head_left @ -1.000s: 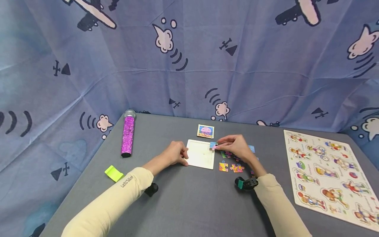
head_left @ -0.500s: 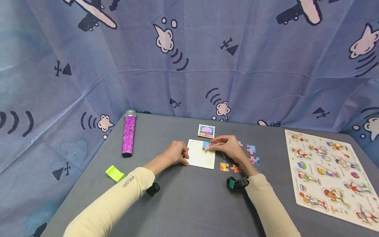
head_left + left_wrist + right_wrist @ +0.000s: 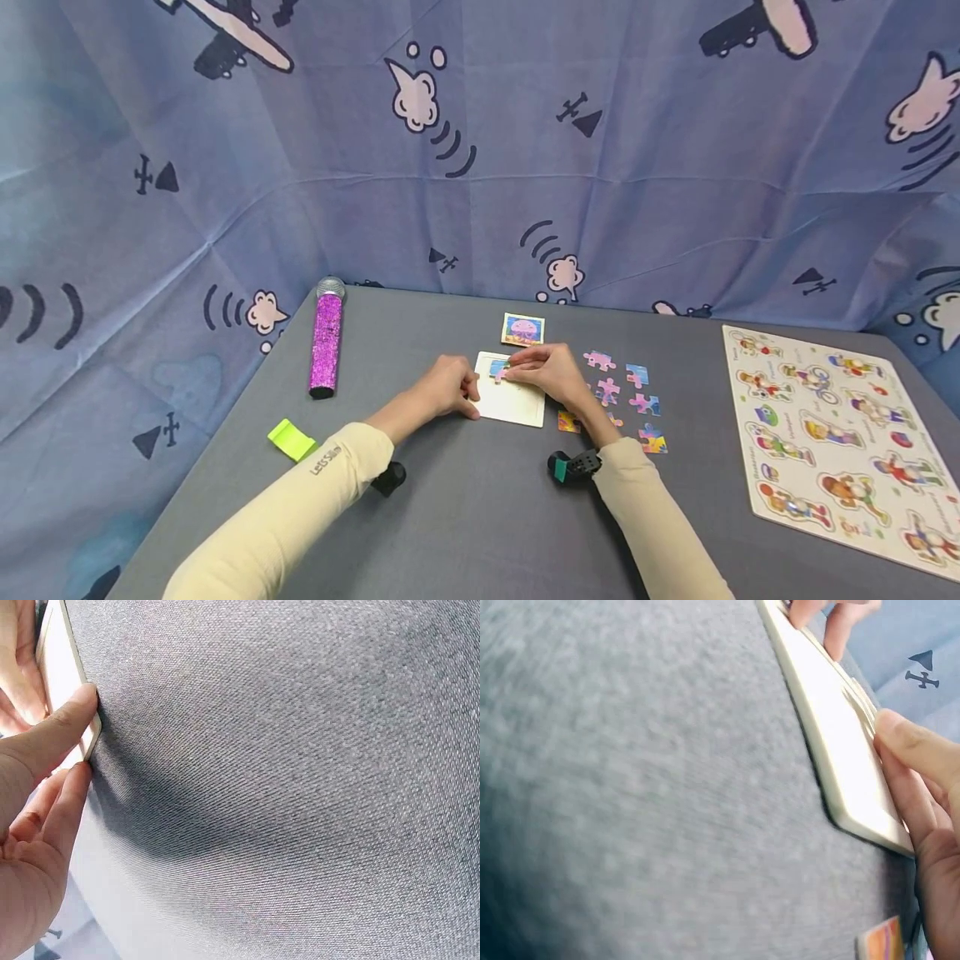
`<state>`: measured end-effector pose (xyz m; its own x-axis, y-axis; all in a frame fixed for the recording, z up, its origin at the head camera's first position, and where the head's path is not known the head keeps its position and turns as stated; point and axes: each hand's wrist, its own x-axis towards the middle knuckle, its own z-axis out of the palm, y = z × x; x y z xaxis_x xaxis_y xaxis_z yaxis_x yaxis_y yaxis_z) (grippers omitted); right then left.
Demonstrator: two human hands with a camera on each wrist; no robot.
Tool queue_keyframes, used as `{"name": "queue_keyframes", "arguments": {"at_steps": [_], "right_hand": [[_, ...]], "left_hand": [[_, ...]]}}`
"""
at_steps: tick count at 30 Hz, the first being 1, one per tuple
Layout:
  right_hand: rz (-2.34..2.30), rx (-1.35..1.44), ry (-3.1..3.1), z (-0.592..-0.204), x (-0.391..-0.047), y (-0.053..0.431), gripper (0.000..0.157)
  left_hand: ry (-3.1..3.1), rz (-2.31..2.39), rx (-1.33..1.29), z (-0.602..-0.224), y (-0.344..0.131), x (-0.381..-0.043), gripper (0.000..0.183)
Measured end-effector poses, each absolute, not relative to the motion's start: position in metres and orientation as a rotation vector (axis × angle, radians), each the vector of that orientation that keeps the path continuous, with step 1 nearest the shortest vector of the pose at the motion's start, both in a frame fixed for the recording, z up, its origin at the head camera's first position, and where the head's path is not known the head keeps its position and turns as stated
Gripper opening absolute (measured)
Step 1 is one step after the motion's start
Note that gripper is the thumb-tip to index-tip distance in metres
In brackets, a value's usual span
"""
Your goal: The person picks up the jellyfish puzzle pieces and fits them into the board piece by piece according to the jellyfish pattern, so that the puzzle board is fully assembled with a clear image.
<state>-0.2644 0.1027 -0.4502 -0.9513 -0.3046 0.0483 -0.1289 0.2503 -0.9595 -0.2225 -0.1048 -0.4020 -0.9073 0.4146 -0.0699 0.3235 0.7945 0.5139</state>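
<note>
A shallow cream puzzle tray (image 3: 510, 407) lies on the grey table in the head view. My left hand (image 3: 450, 387) holds its left side, thumb and fingers at the edge; the left wrist view shows the fingertips right at the tray's corner. Over the tray's upper part, my right hand (image 3: 547, 372) pinches a blue and pink jigsaw piece (image 3: 497, 369). In the right wrist view, thumb and fingers (image 3: 915, 742) close on the piece's thin edge above the tray. Just beyond the tray is a small jellyfish picture card (image 3: 522, 328).
Several loose jigsaw pieces (image 3: 645, 404) lie right of the tray, some partly behind my right forearm. A large sports figure puzzle board (image 3: 840, 442) is at the far right. On the left are a purple glitter microphone (image 3: 326, 342) and a lime green plastic piece (image 3: 291, 440).
My right hand has moved left with the jigsaw piece, from the tray's right edge to over its upper left part. The left hand has stayed at the tray's left edge.
</note>
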Motion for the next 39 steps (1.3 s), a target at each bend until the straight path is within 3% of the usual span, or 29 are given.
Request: {"name": "queue_keyframes", "arguments": {"at_steps": [18, 39], "right_hand": [[-1.556, -0.491, 2.694, -0.444, -0.266, 0.083, 0.020], [-1.557, -0.451, 2.690, -0.444, -0.261, 0.077, 0.022]], "left_hand": [[2.806, 0.775, 0.610, -0.402, -0.105, -0.225, 0.020], [2.792, 0.782, 0.593, -0.401, -0.106, -0.222, 0.019]]}}
